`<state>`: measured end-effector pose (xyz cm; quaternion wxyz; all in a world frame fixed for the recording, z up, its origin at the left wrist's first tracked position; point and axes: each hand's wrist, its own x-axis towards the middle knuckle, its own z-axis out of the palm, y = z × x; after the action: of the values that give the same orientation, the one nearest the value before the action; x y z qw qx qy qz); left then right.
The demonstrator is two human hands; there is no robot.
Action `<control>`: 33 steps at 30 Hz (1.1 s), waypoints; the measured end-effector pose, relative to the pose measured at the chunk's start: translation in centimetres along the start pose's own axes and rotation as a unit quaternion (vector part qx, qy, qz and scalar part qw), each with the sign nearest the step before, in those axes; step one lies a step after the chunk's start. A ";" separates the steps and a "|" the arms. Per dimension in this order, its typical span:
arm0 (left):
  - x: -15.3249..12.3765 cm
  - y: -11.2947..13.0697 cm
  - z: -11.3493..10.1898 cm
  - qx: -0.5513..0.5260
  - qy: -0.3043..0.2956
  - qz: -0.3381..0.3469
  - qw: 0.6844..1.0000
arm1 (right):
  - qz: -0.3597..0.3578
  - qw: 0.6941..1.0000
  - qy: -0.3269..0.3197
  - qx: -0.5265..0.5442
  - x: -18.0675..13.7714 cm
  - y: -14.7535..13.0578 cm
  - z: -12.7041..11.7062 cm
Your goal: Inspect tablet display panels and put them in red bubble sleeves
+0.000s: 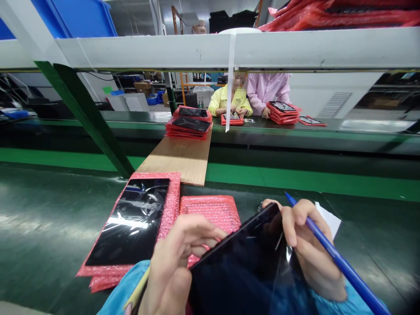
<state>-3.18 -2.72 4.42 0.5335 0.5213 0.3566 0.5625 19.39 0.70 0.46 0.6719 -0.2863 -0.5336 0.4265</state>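
Note:
A black glossy screen panel (243,267) is held up tilted close to me, with a clear film wrinkled near its right side. My left hand (179,258) grips the panel's left edge, fingers curled along it. At the upper right corner, my right hand (311,245) pinches at the film and panel edge. A blue pen-like stick (334,251) with a pointed tip lies between that hand's fingers and slants down right. Behind the panel lies a pink bubble-wrap sleeve (213,205). To the left, another black screen panel (131,223) rests on stacked pink bubble wrap (172,197).
A wooden board (180,155) bridges toward the far bench, bearing a stack of red-wrapped panels (188,122). Two people in yellow and pink clothing work opposite. A green post (88,118) and an overhead shelf (147,54) frame the bench. White paper (330,218) lies right.

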 end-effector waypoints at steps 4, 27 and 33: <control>1.3 -1.7 0.3 -0.050 -0.020 -0.014 0.998 | 0.007 0.999 0.045 0.005 0.9 0.4 -0.4; 0.7 -4.0 2.4 -0.131 -0.201 0.014 0.971 | 0.107 0.985 0.105 0.090 2.1 1.2 -1.6; 0.8 -4.3 2.5 -0.155 -0.227 0.034 0.961 | 0.143 0.977 0.087 0.134 2.5 2.1 -1.9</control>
<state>0.32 -1.60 0.99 0.6552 0.5578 0.1167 0.4959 20.81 4.01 -0.63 0.6798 -0.3031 -0.3648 0.5594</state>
